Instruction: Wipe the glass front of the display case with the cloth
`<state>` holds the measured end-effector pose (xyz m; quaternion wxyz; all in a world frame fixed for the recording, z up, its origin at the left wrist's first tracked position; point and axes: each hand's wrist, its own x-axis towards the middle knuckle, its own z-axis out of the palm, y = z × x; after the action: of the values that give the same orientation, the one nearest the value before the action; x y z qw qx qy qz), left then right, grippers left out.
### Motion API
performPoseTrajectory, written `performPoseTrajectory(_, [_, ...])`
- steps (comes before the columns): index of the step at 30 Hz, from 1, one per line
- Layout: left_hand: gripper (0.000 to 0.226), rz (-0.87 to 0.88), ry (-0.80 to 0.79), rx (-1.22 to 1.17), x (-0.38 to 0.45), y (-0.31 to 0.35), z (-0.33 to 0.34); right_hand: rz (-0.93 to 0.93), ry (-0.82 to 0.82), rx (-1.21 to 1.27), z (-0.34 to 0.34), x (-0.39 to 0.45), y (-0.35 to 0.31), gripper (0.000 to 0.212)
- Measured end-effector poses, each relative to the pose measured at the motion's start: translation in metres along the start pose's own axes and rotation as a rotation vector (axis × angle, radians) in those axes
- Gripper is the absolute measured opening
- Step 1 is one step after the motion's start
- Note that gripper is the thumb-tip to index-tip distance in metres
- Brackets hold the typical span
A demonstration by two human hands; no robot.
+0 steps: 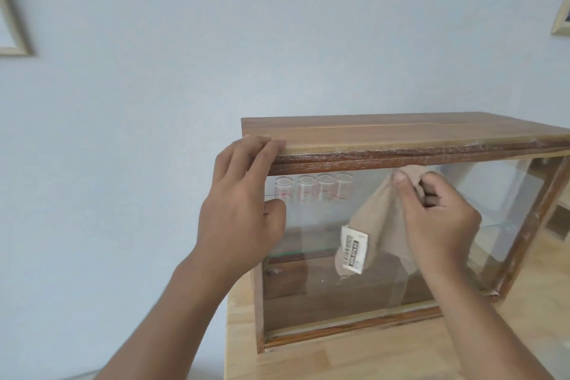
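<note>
A wooden display case (401, 133) with a glass front (317, 287) stands on a light wooden table (354, 358). My left hand (243, 203) grips the case's top left corner, fingers over the top edge and thumb against the glass. My right hand (438, 219) holds a beige cloth (379, 213) bunched against the upper middle of the glass, just under the top frame. The cloth hangs down the pane, and a white barcode tag (354, 248) dangles from it. Several small clear glasses (314, 190) with red markings stand inside at the upper left.
A pale blue wall rises behind the case. Picture frames hang at the far left (14, 25) and the far right (561, 9). The table's left edge (226, 333) runs just left of the case. A glass shelf (296, 253) crosses the case inside.
</note>
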<state>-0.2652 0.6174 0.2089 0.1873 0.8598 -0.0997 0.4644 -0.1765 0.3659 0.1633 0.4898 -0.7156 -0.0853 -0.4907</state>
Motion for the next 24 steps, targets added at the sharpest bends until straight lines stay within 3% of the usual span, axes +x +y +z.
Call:
performPoseTrajectory(4, [0.075, -0.013, -0.006, -0.027, -0.001, 0.000, 0.000, -0.163, -0.002, -0.085, 0.019, -0.014, -0.028, 0.037])
performPoseTrajectory(8, [0.079, -0.024, -0.002, -0.015, -0.002, 0.002, 0.001, -0.375, -0.112, -0.100, 0.057, -0.045, -0.073, 0.011])
performPoseTrajectory(12, [0.075, -0.025, 0.001, -0.031, 0.000, 0.000, 0.000, -0.433, -0.156, -0.059, 0.084, -0.069, -0.105, 0.016])
performPoseTrajectory(16, [0.080, -0.018, -0.027, -0.014, 0.000, -0.001, -0.002, -0.452, -0.134, -0.068, 0.080, -0.085, -0.084, 0.012])
performPoseTrajectory(24, [0.081, -0.028, -0.036, -0.027, -0.002, -0.001, -0.001, -0.361, -0.326, -0.115, 0.071, -0.186, -0.012, 0.015])
